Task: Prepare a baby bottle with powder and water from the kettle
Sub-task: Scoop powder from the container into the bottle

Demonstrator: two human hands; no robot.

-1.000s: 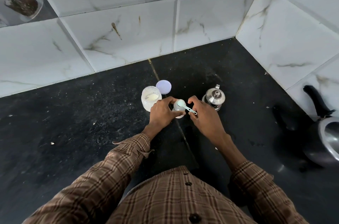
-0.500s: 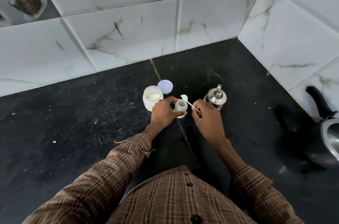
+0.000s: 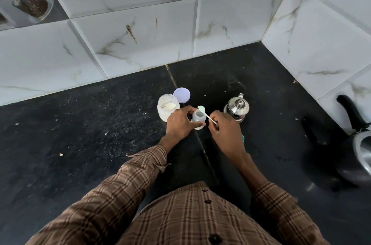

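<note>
- Bottle (image 3: 198, 118): it stands upright and uncapped on the black counter (image 3: 80, 144), straight ahead of you, between your two hands and right on the seam that runs across the stone.
- Nearest to you, your checked sleeves (image 3: 140, 174) reach forward from the bottom of the view.
- Your left hand (image 3: 180, 124) is wrapped around the bottle's left side, thumb across its front and fingers curled behind its neck, gripping it firmly.
- Your right hand (image 3: 225, 131) pinches the handle end of a small pale green scoop (image 3: 203, 111) between thumb and fingertips; the other fingers are curled in.
- The scoop's bowl hangs just past the far rim of the bottle's mouth, with the handle slanting back down to your fingers. You cannot tell whether any powder is in the bowl.
- A sliver of something teal (image 3: 243, 138) shows at the right edge of your right hand; most of it is hidden.
- Just beyond your left hand, the open powder jar (image 3: 168, 109) stands with pale powder inside.
- Its lilac lid (image 3: 181, 95) lies flat just behind the jar.
- The steel kettle (image 3: 236, 108) stands lidded beyond your right hand, near the bottle but apart from it.
- Far right, a pressure cooker (image 3: 359, 156) with a black handle sits at the frame edge.
- Marble wall tiles (image 3: 140, 34) close off the back.
</note>
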